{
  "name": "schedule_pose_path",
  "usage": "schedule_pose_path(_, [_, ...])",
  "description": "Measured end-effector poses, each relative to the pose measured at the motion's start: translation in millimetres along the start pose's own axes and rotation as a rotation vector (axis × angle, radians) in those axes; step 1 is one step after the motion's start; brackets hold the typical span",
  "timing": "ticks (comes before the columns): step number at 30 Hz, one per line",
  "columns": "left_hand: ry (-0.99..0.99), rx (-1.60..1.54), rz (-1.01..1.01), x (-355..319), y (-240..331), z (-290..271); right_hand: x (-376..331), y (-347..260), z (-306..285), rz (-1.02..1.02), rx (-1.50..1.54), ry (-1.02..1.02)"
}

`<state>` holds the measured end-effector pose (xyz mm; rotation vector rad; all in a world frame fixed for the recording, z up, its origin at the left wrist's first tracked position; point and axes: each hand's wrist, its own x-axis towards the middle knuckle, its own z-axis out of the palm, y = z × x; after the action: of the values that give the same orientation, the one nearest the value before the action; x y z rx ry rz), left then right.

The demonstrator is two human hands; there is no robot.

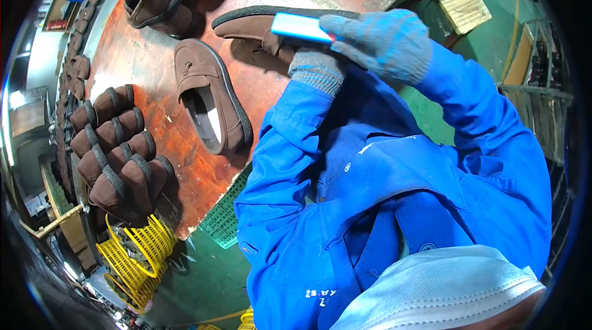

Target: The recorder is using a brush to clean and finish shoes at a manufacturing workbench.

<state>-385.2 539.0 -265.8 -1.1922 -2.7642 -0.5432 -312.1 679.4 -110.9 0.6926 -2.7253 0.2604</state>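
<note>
My left hand [317, 66], in a grey knitted glove, is at a brown suede loafer [250, 26], which is tilted on its side with its dark sole edge upward. The left fingers are hidden behind the shoe and a block. Gripped in my right hand [391, 45], also gloved in grey with blue patches, is a small light blue and white block [302, 28]. It lies against the loafer's side; its exact kind is unclear. Another brown loafer [213, 99] stands upright on the reddish worn table [157, 92], its opening toward me.
Several brown shoes [120, 151] lie bunched at the table's left edge, above yellow plastic baskets [139, 256]. More shoes [159, 9] stand at the far side. A green crate [228, 213] is beside the table, and a wooden stool [459, 4] is at far right.
</note>
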Motion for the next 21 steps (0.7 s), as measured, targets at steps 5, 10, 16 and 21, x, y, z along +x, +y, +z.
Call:
schedule_pose_path(5, [-0.008, 0.020, -0.003, -2.5, -1.3, 7.5, -53.2, 11.9, -32.8, -0.045, -0.223, -0.205])
schedule_pose_path(10, [0.075, 0.031, 0.007, -6.8, 5.1, -24.6, -125.8, 32.2, -55.0, 0.112, -0.116, -0.161])
schedule_pose_path(16, [0.636, -0.230, 0.201, 16.2, 34.6, -144.5, -82.6, 29.3, -57.2, 0.331, 0.325, 0.302])
schedule_pose_path(21, [0.507, -1.817, -0.039, 3.2, 32.6, -159.5, -10.8, 29.8, -52.4, 0.051, 0.287, 0.333])
